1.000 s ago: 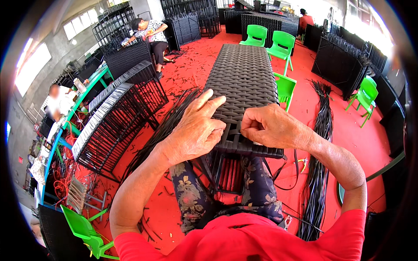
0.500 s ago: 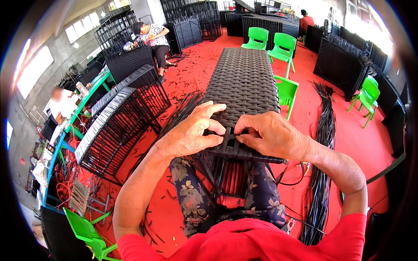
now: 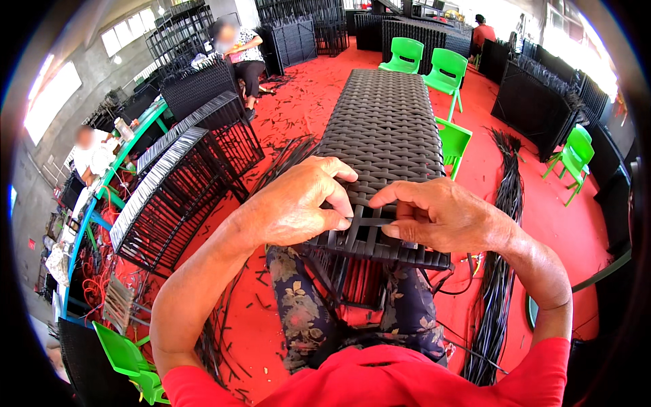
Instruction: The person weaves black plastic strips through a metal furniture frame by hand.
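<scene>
Left hand [image 3: 298,207] curled over near end of black woven panel [image 3: 380,129]; cannot tell whether thumb pinched anything. Panel stood above red floor [image 3: 288,112], likely stiff, best steadied by rim. Between hands, black strip [image 3: 375,221]: probably light, bendy, slick; flat pinch near weave suited. Right hand [image 3: 444,216]: thumb, forefinger narrowly parted.
</scene>
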`<state>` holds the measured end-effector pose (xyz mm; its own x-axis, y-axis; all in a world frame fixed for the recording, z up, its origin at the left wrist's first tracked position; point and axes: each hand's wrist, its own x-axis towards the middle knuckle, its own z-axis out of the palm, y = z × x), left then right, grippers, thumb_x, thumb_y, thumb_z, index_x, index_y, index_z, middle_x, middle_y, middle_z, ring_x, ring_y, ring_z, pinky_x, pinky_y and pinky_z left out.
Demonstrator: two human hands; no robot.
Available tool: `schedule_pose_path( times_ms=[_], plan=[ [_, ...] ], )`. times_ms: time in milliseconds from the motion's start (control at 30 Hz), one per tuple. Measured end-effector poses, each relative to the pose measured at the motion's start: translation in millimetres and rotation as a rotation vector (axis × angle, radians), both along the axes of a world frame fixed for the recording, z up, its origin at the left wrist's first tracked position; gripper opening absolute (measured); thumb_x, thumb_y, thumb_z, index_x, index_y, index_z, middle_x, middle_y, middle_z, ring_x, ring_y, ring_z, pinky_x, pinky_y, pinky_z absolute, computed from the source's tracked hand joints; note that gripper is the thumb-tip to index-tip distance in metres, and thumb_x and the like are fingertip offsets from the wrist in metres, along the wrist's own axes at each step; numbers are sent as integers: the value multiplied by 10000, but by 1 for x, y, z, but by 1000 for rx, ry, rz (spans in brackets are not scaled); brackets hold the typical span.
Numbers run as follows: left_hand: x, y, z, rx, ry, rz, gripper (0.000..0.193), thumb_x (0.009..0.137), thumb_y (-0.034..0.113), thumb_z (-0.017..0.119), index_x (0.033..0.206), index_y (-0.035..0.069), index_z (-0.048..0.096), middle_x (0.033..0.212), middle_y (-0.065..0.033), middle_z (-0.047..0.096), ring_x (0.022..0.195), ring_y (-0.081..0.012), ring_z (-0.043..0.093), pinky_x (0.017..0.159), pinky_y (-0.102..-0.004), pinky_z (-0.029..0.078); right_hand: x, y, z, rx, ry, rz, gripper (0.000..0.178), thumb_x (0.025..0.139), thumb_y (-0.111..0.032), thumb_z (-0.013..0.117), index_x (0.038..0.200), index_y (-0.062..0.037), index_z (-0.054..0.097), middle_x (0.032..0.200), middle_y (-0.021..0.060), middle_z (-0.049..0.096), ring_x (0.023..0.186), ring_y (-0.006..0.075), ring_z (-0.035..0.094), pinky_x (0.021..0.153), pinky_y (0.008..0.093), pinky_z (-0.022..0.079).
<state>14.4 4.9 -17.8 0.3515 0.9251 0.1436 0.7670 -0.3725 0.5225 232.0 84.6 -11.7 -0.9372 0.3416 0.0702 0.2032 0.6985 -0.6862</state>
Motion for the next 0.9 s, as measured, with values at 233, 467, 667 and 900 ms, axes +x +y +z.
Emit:
schedule_pose_path(
  times_ms=[233,467,667,900],
  plan=[
    [13,5,19,226,256,-124,90,709,130,669,743,48,654,1109,-135,545,1132,-330,451,946,-416,347,-3,12,4,-127,-88,13,364,847,-152,581,1160,-3,473,605,88,550,500,172,575,469,300,425],
    [-46,-30,21,-139,-641,224,142,763,180,643,755,39,622,1124,-133,552,1065,-200,494,927,-352,340,-6,16,3,-286,-45,-20,316,884,-181,531,1146,-5,510,680,68,571,484,110,551,474,266,439],
    [-23,-44,7,42,-712,149,124,784,139,635,790,16,618,1142,-150,527,1091,-211,479,946,-359,332,-45,1,10,-508,49,42,272,873,-272,570,1022,-49,612,751,-6,588,591,62,534,494,206,414],
    [-9,-40,-28,314,-256,237,188,739,167,705,874,56,639,1144,-114,514,1121,-256,462,942,-360,362,-31,10,-1,-708,248,-32,239,798,-117,618,985,-32,496,698,-12,514,557,34,431,473,196,343]
  ],
)
